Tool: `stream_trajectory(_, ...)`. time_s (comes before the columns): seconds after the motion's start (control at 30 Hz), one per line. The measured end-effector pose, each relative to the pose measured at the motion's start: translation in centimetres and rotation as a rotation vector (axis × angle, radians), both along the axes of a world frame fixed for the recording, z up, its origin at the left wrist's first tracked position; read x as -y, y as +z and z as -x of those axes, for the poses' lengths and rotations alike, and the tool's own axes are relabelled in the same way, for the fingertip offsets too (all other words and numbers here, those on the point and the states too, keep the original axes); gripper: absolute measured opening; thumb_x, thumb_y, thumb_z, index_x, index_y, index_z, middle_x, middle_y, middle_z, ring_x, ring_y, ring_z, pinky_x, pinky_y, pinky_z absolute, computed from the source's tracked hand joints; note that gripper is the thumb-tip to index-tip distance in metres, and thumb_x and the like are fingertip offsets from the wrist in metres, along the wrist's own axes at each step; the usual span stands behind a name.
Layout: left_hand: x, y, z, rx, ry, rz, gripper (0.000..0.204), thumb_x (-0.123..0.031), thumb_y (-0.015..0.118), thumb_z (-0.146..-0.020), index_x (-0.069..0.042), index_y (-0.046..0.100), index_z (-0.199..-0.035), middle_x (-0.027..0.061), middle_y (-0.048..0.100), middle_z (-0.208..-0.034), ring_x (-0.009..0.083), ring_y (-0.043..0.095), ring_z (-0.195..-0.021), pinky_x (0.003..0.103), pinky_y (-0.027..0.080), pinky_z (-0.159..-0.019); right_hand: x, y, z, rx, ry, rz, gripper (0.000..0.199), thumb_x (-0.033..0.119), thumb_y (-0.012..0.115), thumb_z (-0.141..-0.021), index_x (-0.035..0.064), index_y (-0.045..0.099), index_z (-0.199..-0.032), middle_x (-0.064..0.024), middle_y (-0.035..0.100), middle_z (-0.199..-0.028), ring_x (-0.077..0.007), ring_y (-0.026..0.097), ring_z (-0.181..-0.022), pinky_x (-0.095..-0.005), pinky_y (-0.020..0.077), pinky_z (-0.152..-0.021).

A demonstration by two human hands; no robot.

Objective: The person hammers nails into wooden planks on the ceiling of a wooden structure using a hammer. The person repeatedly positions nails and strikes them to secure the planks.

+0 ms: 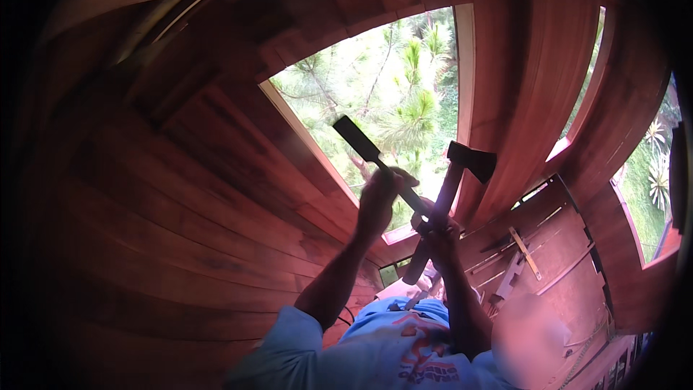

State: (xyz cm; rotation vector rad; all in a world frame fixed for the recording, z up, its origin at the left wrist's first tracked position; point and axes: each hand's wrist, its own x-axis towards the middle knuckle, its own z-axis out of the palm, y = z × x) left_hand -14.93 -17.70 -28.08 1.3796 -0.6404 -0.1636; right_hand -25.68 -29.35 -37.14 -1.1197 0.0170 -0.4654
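Observation:
My left hand (380, 198) is closed around the shank of a wide flat chisel (356, 138). Its dark rectangular blade points up and to the left. Just right of it, my right hand (440, 237) grips the wooden handle of a hatchet (473, 161), whose dark head is up and the handle end down. The chisel's lower end reaches my right hand and crosses the hatchet handle there; whether those fingers also hold it I cannot tell. Both tools are raised before a bright window opening (404, 87).
Plank walls (180, 224) curve around on the left and above. At lower right, a wooden board (559, 245) has several tools on it, among them a straight light wooden strip (525, 253). Another opening (653, 180) shows plants at far right. A blue shirt (390, 332) fills the lower middle.

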Motion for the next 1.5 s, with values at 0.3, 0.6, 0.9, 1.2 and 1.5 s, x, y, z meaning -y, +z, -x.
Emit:
stream_trajectory(0.3,-1.2,9.7,-6.6,0.086,0.083,0.301,0.028,-0.027,0.048,-0.103,-0.003,0.048,-0.116,0.0105,0.061,-0.090,0.0249,0.066,-0.082,0.041,0.054,-0.082,0.3,2.9,-1.4,-0.114,0.157,-0.134,0.036,0.005,0.061,-0.086,-0.0018,0.058,-0.121,-0.0042,0.063,-0.086,-0.0107,0.062,-0.063,-0.0258,0.0530,-0.057)
stream_trajectory(0.6,-1.1,10.8,-8.6,0.271,0.138,0.273,0.030,-0.030,0.047,-0.103,-0.003,0.049,-0.115,0.0116,0.062,-0.087,0.0241,0.064,-0.081,0.044,0.052,-0.085,0.0,12.2,-6.9,-0.046,0.102,0.048,0.030,0.021,0.073,-0.089,0.0039,0.064,-0.112,0.0003,0.063,-0.075,-0.0071,0.060,-0.060,-0.0241,0.0477,-0.053)
stream_trajectory(0.9,-1.5,11.2,-10.0,0.271,0.131,0.267,0.027,-0.026,0.046,-0.104,-0.001,0.048,-0.115,0.0071,0.058,-0.082,0.0172,0.062,-0.070,0.035,0.055,-0.068,-0.4,15.2,-9.0,-0.040,0.100,-0.026,0.034,0.032,0.071,-0.090,0.0010,0.063,-0.100,0.0010,0.055,-0.068,-0.0063,0.054,-0.054,-0.0233,0.0462,-0.050)
stream_trajectory(1.2,-1.7,12.9,-10.3,0.145,0.350,0.463,0.039,-0.045,0.054,-0.098,-0.009,0.048,-0.111,0.0023,0.050,-0.079,0.0145,0.051,-0.059,0.034,0.049,-0.053,0.1,7.3,-6.2,-0.309,0.150,-0.060,0.025,0.028,0.067,-0.093,0.0027,0.063,-0.094,0.0004,0.053,-0.061,-0.0088,0.051,-0.046,-0.0249,0.0425,-0.042)
stream_trajectory(1.5,-1.8,14.4,-7.0,-0.113,0.185,0.659,0.031,-0.042,0.052,-0.100,-0.012,0.052,-0.108,0.0005,0.053,-0.080,0.0129,0.049,-0.060,0.030,0.040,-0.051,1.8,2.7,-3.0,-0.297,0.087,-0.149,0.013,0.011,0.061,-0.091,-0.0014,0.060,-0.096,-0.0039,0.053,-0.060,-0.0128,0.052,-0.046,-0.0274,0.0452,-0.044)
